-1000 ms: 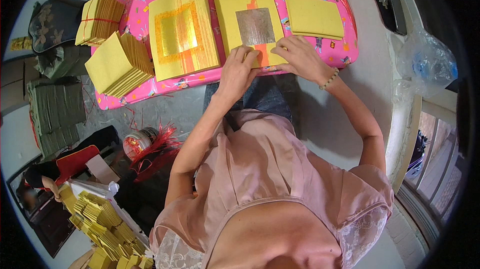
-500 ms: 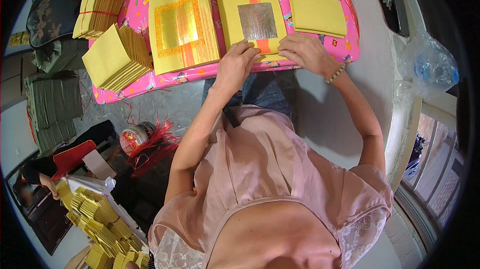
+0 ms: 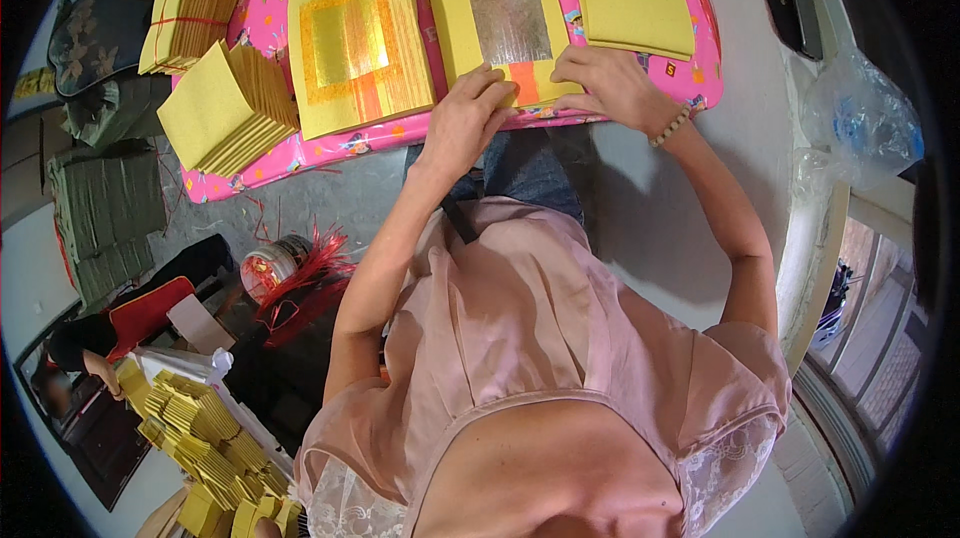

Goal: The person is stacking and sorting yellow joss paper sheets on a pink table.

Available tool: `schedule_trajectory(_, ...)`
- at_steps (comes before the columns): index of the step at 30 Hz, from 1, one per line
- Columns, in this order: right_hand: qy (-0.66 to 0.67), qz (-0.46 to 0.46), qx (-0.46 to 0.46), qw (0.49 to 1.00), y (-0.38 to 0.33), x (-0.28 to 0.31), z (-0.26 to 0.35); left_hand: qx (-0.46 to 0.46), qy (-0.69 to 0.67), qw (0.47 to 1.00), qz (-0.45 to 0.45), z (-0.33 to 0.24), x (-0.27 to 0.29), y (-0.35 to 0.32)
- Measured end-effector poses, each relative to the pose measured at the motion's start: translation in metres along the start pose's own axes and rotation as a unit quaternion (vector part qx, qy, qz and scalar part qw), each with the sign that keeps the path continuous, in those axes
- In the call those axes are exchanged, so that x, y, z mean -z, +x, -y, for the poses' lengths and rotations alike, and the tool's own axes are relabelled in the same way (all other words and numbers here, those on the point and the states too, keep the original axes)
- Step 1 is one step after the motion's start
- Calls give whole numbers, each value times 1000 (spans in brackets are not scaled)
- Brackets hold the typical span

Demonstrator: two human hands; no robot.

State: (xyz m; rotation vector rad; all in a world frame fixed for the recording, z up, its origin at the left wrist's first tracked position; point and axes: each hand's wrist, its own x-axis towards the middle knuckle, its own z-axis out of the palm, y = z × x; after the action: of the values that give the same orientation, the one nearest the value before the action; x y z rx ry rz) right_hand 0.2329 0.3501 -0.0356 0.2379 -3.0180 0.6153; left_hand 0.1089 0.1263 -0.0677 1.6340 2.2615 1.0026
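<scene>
A stack of yellow paper sheets with a silver foil square [image 3: 505,30] lies on a pink patterned table [image 3: 330,143]. My left hand [image 3: 465,118] pinches the near edge of the top sheet with its fingertips. My right hand [image 3: 610,86], with a bead bracelet at the wrist, rests on the sheet's near right corner. Left of it lies a thicker stack with a gold foil square [image 3: 355,43]. A plain yellow stack [image 3: 635,10] lies to the right.
Two fanned yellow stacks [image 3: 220,103] sit at the table's left end. Dark green bundles [image 3: 105,213] and a red-tasselled tin [image 3: 285,268] lie on the floor. Folded yellow papers [image 3: 195,433] fill a box at lower left. A plastic bag [image 3: 860,123] sits at right.
The view has shifted, so the table sits higher and closer. Both hands stay on the silver-foil sheet's near edge, fingers slightly shifted.
</scene>
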Motion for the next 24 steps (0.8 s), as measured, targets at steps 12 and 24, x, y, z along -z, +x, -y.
schedule_trajectory(12, 37, 52, -38, 997, 5, 7, -6, 6, -15, 1000, 3, 2, 1, -1)
schedule_trajectory(24, 18, 63, -45, 997, 12, 6, -11, -7, -2, 1000, -19, -10, 5, 7)
